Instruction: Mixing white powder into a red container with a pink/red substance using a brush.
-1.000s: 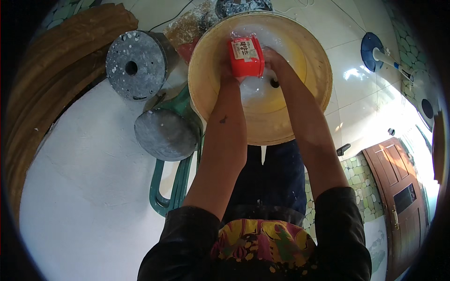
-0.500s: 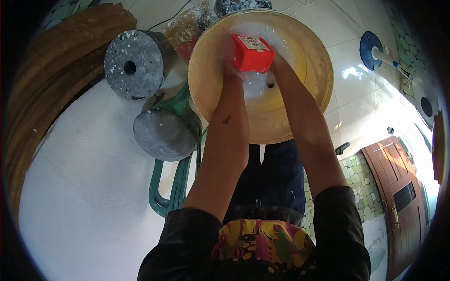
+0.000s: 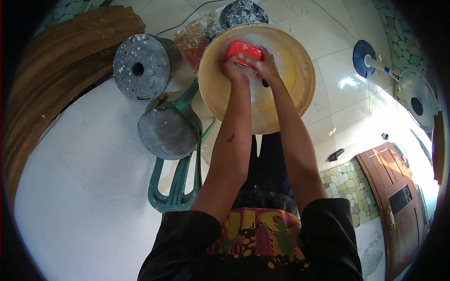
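Well off to the left of the hands I see a long brown mass with deep folds, its material hard to make out. Between it and the hands stands a thick dark grey cylinder spattered with white, a round hole in the middle of its face. Nearer to the person, left of the forearms, a smooth dark grey round piece overlaps a green plastic chair with a slatted part. Then come the hands, over the mouth of a wide, round, yellowish tub with cloudy whitish liquid in it. The left hand is curled against the left and near side of a bright red, box-shaped container; the right hand closes on its right side, fingers a little blurred, so the container is gripped between the two, tilted. Just beyond the hands, past the tub's far rim, sits a black, round vessel smeared with white. Well to the right of the hands is a round blue base with a white pole, and farther right, nearer the person, a brown panelled wooden door.
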`<state>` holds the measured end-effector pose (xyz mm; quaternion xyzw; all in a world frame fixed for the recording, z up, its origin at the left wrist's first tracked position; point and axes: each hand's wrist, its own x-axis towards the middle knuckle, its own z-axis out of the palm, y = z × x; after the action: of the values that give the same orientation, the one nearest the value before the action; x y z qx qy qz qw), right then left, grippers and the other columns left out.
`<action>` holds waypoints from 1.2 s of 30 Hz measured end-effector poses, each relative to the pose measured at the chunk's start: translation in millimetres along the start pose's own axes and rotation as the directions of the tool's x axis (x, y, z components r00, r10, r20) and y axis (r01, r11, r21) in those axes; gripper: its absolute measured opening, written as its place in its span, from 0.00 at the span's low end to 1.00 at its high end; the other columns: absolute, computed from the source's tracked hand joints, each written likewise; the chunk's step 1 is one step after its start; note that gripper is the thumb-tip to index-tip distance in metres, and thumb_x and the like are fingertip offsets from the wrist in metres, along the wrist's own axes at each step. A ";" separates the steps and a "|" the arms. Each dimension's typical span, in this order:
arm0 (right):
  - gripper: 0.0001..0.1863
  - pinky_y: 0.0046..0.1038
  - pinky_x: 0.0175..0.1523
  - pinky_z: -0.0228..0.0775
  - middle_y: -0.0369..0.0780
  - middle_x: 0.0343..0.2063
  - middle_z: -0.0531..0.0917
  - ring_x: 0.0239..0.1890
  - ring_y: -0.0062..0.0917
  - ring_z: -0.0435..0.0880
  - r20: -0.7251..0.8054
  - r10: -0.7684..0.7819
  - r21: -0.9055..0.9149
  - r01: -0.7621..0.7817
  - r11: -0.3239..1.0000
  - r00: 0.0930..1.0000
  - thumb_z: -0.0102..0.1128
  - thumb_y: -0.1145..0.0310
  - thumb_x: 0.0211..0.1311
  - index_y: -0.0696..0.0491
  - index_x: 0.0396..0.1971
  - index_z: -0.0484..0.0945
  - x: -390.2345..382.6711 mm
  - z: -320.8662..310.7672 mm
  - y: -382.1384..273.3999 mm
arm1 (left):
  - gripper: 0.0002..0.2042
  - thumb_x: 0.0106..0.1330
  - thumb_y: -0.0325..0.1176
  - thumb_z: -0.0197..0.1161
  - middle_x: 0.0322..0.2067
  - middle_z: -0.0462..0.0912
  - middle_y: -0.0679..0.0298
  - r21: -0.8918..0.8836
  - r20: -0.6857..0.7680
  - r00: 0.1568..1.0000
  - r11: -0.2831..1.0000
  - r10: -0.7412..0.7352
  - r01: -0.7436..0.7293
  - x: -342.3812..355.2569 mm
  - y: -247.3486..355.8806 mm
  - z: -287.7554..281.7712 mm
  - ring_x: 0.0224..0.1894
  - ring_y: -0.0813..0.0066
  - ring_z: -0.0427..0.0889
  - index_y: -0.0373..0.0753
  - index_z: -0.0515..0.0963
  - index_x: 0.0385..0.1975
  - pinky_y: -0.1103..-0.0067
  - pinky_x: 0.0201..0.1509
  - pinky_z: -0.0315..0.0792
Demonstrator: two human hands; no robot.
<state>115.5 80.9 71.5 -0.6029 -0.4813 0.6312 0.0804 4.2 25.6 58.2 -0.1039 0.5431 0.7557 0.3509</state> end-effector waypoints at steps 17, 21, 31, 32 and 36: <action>0.47 0.43 0.56 0.68 0.46 0.54 0.72 0.54 0.44 0.74 -0.025 -0.481 -0.753 0.299 0.585 0.876 0.79 0.60 0.35 0.54 0.59 0.64 -111.6 -34.9 -104.9 | 0.36 0.61 0.57 0.54 0.67 0.56 0.55 0.185 -0.185 0.905 0.891 -0.383 0.415 -74.6 106.2 9.8 0.65 0.52 0.60 0.48 0.59 0.67 0.57 0.65 0.52; 0.49 0.43 0.53 0.72 0.46 0.54 0.72 0.51 0.45 0.76 -0.069 -0.360 -0.819 0.153 0.553 0.931 0.77 0.53 0.37 0.53 0.60 0.60 -64.1 -29.9 -69.8 | 0.42 0.57 0.58 0.56 0.69 0.49 0.49 0.239 -0.238 0.847 0.817 -0.475 0.525 -72.6 87.4 1.0 0.68 0.49 0.55 0.43 0.52 0.69 0.56 0.66 0.49; 0.50 0.40 0.54 0.72 0.53 0.48 0.79 0.50 0.44 0.80 0.038 -0.034 -0.805 0.051 0.591 0.999 0.74 0.40 0.35 0.56 0.54 0.63 6.2 -17.8 -32.2 | 0.28 0.61 0.52 0.50 0.59 0.70 0.60 0.101 -0.293 0.735 0.744 -0.612 0.660 -36.2 19.5 -13.2 0.59 0.58 0.69 0.42 0.68 0.58 0.60 0.60 0.59; 0.50 0.40 0.54 0.72 0.53 0.48 0.79 0.50 0.44 0.80 0.078 -0.067 -0.784 0.103 0.612 0.995 0.74 0.40 0.35 0.56 0.54 0.63 2.5 -19.9 -36.3 | 0.28 0.62 0.52 0.48 0.57 0.72 0.61 0.103 -0.246 0.758 0.761 -0.605 0.641 -31.8 12.7 -15.3 0.58 0.59 0.70 0.43 0.69 0.58 0.57 0.61 0.59; 0.53 0.38 0.51 0.73 0.52 0.41 0.83 0.45 0.43 0.83 0.080 0.058 -0.739 0.020 0.673 0.995 0.73 0.37 0.33 0.62 0.53 0.65 -36.2 -33.0 -62.9 | 0.27 0.65 0.53 0.42 0.53 0.77 0.57 -0.006 0.165 0.784 0.794 -0.598 0.607 -26.9 3.9 -8.3 0.52 0.55 0.76 0.44 0.72 0.56 0.56 0.58 0.68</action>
<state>122.4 106.1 146.8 -0.5577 -0.6922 0.4121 -0.2001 19.5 6.4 72.3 -0.2232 0.4301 0.6253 0.6117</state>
